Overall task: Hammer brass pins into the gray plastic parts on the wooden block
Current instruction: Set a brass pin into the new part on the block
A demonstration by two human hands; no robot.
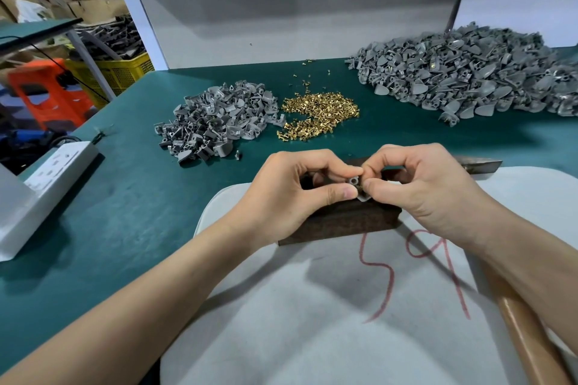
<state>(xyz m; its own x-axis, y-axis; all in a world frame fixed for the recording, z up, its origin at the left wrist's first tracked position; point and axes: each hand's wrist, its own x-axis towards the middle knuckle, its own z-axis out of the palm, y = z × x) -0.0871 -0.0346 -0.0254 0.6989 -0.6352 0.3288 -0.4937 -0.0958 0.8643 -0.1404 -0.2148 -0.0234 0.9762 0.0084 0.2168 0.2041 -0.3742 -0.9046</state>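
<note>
On a green work table [125, 212], seen from above the worker's forearms, a pale gray felt pad [281, 306] marked with red scrawl covers the near middle; at the far right sprawls a large pile of gray parts [469, 78], several of them showing brass; a hammer [525, 331] lies along the near right edge, its wooden handle passing under the right forearm and its dark head showing just beyond the right hand; a white power strip [59, 166] sits at the left edge; far left of centre lies a smaller pile of gray parts [215, 122], and just right of it, touching its edge, a heap of loose brass pins [322, 116]; a dark wooden block [344, 222] rests on the far end of the pad, directly beneath both hands; the left hand [291, 194] pinches a gray plastic part [355, 183] between thumb and forefinger, its other fingers curled; the right hand [428, 187], fingers likewise curled, pinches the same part from the right; the part is held just over the block's top, its round hole facing the camera; a brownish speck at the right thumb tip is too small to identify.
</note>
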